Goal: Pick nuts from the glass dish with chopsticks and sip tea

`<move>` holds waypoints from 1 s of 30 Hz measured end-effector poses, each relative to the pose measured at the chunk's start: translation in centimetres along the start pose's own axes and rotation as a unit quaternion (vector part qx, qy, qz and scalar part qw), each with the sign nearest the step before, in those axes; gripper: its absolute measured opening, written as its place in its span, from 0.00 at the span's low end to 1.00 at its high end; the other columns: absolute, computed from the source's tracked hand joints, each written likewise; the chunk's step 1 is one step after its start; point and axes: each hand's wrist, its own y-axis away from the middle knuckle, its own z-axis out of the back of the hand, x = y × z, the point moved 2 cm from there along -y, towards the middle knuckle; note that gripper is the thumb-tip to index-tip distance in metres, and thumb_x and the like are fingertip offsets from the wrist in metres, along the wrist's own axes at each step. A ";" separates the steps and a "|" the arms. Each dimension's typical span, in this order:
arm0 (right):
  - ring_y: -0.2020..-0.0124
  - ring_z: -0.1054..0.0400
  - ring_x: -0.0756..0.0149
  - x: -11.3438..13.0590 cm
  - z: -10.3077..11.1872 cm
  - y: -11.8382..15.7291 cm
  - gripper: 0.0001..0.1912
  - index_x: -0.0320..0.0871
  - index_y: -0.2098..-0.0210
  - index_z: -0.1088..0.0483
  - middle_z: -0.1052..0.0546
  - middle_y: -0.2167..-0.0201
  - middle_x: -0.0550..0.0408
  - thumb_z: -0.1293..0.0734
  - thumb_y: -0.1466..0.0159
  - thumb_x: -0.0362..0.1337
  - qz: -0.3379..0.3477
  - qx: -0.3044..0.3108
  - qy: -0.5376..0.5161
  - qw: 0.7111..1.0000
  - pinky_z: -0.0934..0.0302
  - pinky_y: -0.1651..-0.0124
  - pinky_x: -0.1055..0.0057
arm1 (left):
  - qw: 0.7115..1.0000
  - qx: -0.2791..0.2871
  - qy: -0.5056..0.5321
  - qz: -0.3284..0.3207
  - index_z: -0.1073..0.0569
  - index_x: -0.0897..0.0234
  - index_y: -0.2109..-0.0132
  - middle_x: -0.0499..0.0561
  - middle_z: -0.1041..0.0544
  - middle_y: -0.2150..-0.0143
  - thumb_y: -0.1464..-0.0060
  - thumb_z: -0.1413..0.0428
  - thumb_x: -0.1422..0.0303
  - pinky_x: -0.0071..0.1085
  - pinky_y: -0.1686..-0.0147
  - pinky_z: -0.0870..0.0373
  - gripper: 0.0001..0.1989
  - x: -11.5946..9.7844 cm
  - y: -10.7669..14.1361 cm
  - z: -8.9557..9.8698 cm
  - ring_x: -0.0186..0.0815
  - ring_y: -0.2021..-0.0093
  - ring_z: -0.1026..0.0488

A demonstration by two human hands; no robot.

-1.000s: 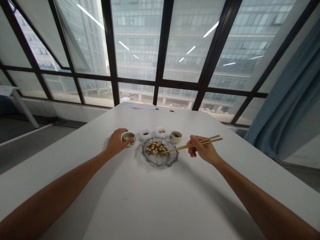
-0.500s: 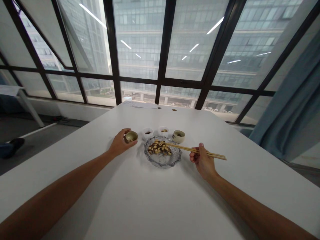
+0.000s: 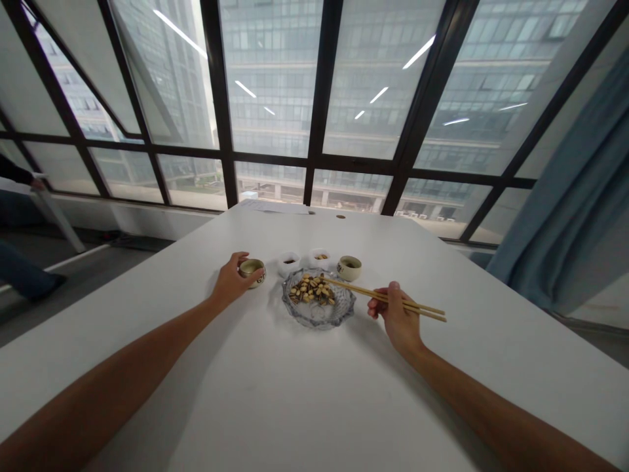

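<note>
My left hand (image 3: pixel 232 278) is closed around a small greenish ceramic cup (image 3: pixel 256 278) with dark lettering, which stands upright at the left of the glass bowl. In my right hand (image 3: pixel 399 316) is a pair of wooden chopsticks (image 3: pixel 364 290), their tips over the pile in the bowl. That scalloped clear glass bowl (image 3: pixel 319 320) holds a heap of mixed seeds and nuts (image 3: pixel 310 288), mostly on its left side. Whether the tips grip a piece is too small to tell.
Behind the bowl stand two small white dishes, one with dark bits (image 3: pixel 289 264) and one with pale pieces (image 3: pixel 320 259). A second ceramic cup (image 3: pixel 349 268) is at their right. Papers (image 3: pixel 275 207) lie at the white table's far end. Another person's leg (image 3: pixel 24 272) shows at far left.
The cup in my left hand has gone from tilted toward me to upright, its lettering now showing. The chopsticks have shifted slightly. At far left, another person's arm has come into view.
</note>
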 end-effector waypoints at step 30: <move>0.75 0.24 0.60 2.1 2.4 -1.0 0.23 0.50 0.68 0.22 0.19 0.76 0.52 0.41 0.30 0.55 0.339 0.165 0.340 0.861 0.31 0.69 0.64 | 0.946 0.177 -0.135 -0.237 0.34 0.60 0.38 0.58 0.28 0.39 0.51 0.38 0.67 0.46 0.36 0.37 0.32 -7.4 -5.4 -5.3 0.49 0.38 0.33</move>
